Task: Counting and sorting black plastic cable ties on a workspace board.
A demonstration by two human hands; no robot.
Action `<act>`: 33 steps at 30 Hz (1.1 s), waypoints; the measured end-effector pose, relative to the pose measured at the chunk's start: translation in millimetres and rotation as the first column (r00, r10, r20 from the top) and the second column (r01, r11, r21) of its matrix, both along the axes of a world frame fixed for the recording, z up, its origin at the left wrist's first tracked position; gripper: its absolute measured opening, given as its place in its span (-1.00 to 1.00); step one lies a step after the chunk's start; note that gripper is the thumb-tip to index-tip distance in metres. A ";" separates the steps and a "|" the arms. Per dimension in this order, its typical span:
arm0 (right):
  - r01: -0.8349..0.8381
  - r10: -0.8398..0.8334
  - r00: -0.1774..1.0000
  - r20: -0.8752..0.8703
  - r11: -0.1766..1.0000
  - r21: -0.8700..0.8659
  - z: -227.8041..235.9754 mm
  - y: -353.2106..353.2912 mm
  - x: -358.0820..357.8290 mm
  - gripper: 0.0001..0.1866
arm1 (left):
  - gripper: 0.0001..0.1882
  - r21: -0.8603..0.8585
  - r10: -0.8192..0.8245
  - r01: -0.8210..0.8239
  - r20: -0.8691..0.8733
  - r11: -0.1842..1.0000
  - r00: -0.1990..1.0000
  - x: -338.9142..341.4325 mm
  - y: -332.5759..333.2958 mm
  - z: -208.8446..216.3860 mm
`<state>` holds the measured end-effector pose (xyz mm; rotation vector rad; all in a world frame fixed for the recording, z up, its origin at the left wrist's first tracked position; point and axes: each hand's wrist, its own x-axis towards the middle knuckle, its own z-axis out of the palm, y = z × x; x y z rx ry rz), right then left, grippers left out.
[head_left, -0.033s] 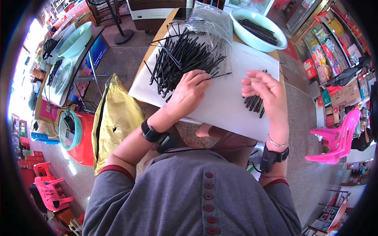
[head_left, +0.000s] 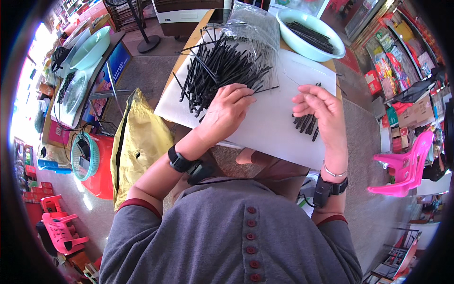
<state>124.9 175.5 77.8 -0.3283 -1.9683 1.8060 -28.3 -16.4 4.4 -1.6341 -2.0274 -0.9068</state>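
Observation:
A heap of thin black sticks (head_left: 220, 66) with thicker ends covers the left of the white sheet (head_left: 272, 118). At its near right edge is my left hand (head_left: 227, 111), fingers bent and closed. One black stick juts right from beside those fingertips; whether they pinch it is unclear. My right hand (head_left: 324, 109) hovers over a smaller row of black sticks (head_left: 306, 124) on the sheet's right side, partly covering it. Its thumb and fingers are curled together. A faint thin line runs up and left from near its fingertips; what they hold is too small to name.
Behind the heap lies a clear plastic bag (head_left: 253, 28). A pale blue basin (head_left: 309, 35) at the table's far right contains more black sticks. To the left are a yellow sack (head_left: 139, 146) and a green basket (head_left: 85, 156); a pink chair (head_left: 404, 165) stands at right.
My right hand has shifted very slightly to the right, and a faint thin line now shows near its fingertips. My left hand and the heap look the same.

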 end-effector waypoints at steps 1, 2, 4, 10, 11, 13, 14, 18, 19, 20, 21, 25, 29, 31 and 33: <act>-0.016 0.017 1.000 -0.011 0.999 0.038 -0.1 5.5 3.6 -0.77 | -0.72 0.050 -0.056 0.054 0.051 0.997 0.997 2.8 -4.4 8.2; -0.034 0.036 0.999 -0.022 0.997 0.076 0.1 7.8 5.2 -0.76 | -0.72 0.043 -0.056 0.054 0.052 0.998 0.997 2.8 -9.5 15.5; -0.012 0.014 0.999 -0.030 0.997 0.079 2.7 4.7 4.8 -0.77 | -0.75 0.147 0.002 -0.018 0.113 0.989 0.994 0.0 -22.0 24.3; 0.073 -0.089 0.983 0.158 0.992 0.103 -29.7 -3.3 -14.9 -0.78 | -0.82 0.272 0.334 -0.427 0.328 0.862 0.884 -29.4 -52.6 17.2; 0.085 -0.105 0.982 0.159 0.989 0.123 -37.8 -5.5 -19.0 -0.78 | -0.81 0.279 0.347 -0.478 0.411 0.833 0.843 -39.4 -57.9 13.1; 0.116 -0.138 0.986 0.091 0.970 0.214 -60.8 -1.9 -27.7 -0.78 | -0.78 0.245 0.387 -0.563 0.513 0.789 0.766 -62.6 -64.4 1.7; 0.164 -0.178 0.984 0.022 0.939 0.303 -67.1 -0.1 -30.5 -0.77 | -0.78 0.247 0.394 -0.568 0.510 0.785 0.765 -74.1 -65.8 -4.4; 0.081 -0.081 0.997 0.003 0.996 -0.021 -59.8 -10.4 -35.2 -0.75 | -0.69 0.089 0.454 -0.584 0.539 0.807 0.710 -102.6 -74.1 -13.8; 0.078 -0.078 0.997 0.004 0.997 -0.022 -61.6 -12.8 -35.6 -0.75 | -0.63 0.056 0.484 -0.586 0.502 0.809 0.717 -105.4 -73.5 -19.2; 0.038 -0.036 0.999 0.031 0.998 -0.057 -64.6 -16.5 -36.4 -0.75 | -0.57 0.023 0.513 -0.589 0.464 0.808 0.722 -107.3 -73.6 -24.3; 0.017 -0.012 0.998 0.058 0.996 -0.087 -67.7 -15.3 -35.7 -0.75 | -0.44 -0.020 0.457 -0.531 0.537 0.847 0.709 -98.4 -62.2 -22.4; 0.027 -0.016 0.996 0.087 0.992 -0.126 -86.3 -14.8 -38.7 -0.74 | -0.35 -0.209 0.441 -0.392 0.523 0.896 0.729 -70.0 -39.8 -2.0; 0.022 -0.013 0.997 0.071 0.992 -0.122 -85.4 -18.4 -42.0 -0.74 | -0.37 -0.060 0.212 -0.221 0.604 0.973 0.768 -73.5 -32.5 -15.7; 0.033 -0.024 0.996 0.087 0.994 -0.108 -85.9 -18.3 -39.1 -0.74 | -0.40 -0.048 0.199 -0.219 0.637 0.975 0.745 -75.1 -33.5 -16.5; 0.030 -0.023 0.997 0.078 0.995 -0.095 -88.5 -16.4 -37.0 -0.74 | -0.43 -0.037 0.183 -0.213 0.669 0.976 0.721 -75.4 -36.6 -12.6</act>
